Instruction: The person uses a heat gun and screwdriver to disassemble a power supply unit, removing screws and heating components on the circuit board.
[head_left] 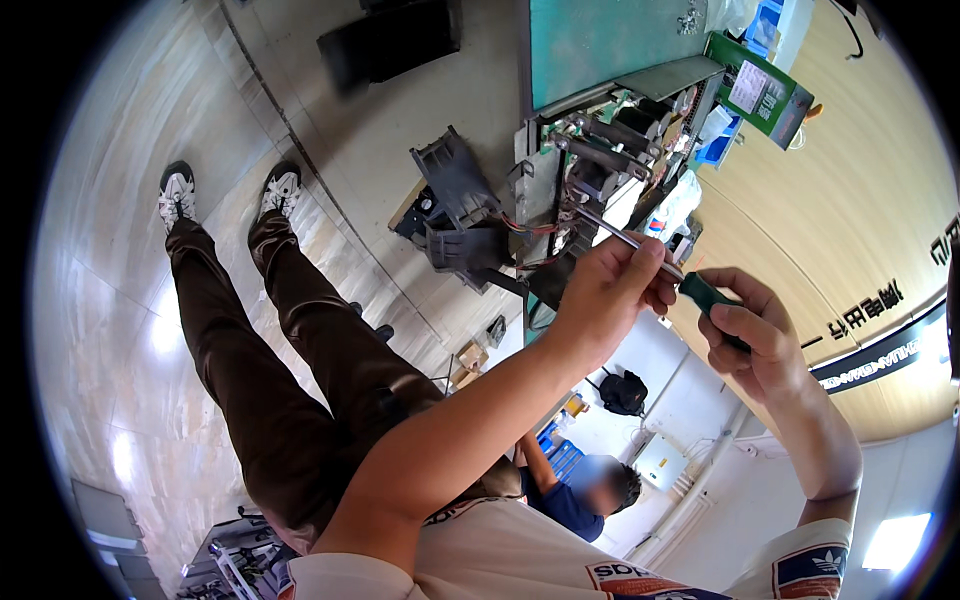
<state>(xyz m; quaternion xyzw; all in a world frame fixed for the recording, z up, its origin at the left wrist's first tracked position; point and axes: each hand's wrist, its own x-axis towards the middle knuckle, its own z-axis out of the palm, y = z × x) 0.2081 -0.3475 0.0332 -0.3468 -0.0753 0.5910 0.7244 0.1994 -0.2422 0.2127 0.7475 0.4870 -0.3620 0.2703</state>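
One left hand (612,283) and one right hand (755,335) hold one green-handled screwdriver (700,291).

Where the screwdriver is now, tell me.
In the head view, right of centre: the screwdriver runs from the right grip through the left grip toward the opened machine.

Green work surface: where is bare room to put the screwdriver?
The widest free patch on the green work surface lies between its left edge, the opened machine and the small metal pieces at upper right. It is crowded at the machine, where the screwdriver reaches in, held by the left hand and right hand, and near the green box and blue bin.
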